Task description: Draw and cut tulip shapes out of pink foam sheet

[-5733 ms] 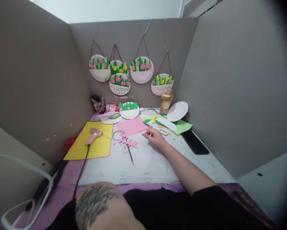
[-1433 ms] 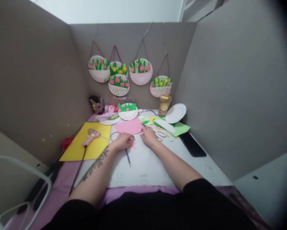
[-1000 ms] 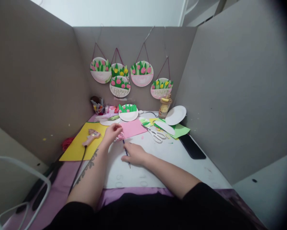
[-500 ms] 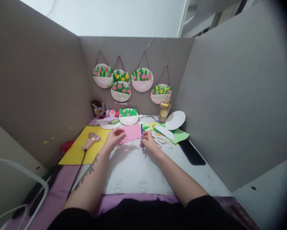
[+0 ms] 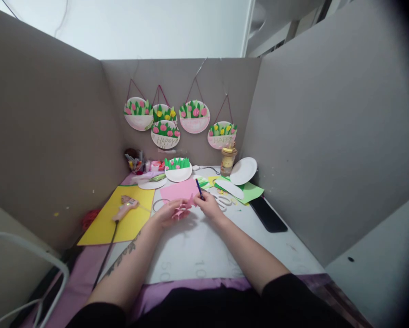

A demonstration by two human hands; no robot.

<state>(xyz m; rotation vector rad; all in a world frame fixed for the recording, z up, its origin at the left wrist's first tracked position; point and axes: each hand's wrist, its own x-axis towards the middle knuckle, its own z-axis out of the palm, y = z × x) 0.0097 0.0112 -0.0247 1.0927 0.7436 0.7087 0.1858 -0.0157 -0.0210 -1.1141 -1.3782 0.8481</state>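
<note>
My left hand (image 5: 172,212) is closed on thin pink paper scraps (image 5: 181,212) just in front of the pink sheet (image 5: 177,190). A dark blue pencil (image 5: 199,187) stands tilted in my right hand (image 5: 207,205), whose fingers are wrapped round it. Between the two hands a small pointed piece of pink paper (image 5: 191,200) shows near my right fingertips; which hand bears it is hard to tell. The pink sheet lies flat on the white mat (image 5: 190,255). White-handled scissors (image 5: 224,200) lie right of my right hand.
A glue gun (image 5: 126,208) rests on yellow paper (image 5: 103,223) at left. At right lie a black phone (image 5: 268,214), green paper (image 5: 252,193) and a white plate (image 5: 244,171) near a cup (image 5: 227,161). A flower-decorated plate (image 5: 178,174) stands behind the pink sheet; several more hang on the back panel.
My left hand has moved toward me and right, taking up pink scraps. The pencil has tilted in my right hand, and the hands are closer together. The whole view has shifted slightly.
</note>
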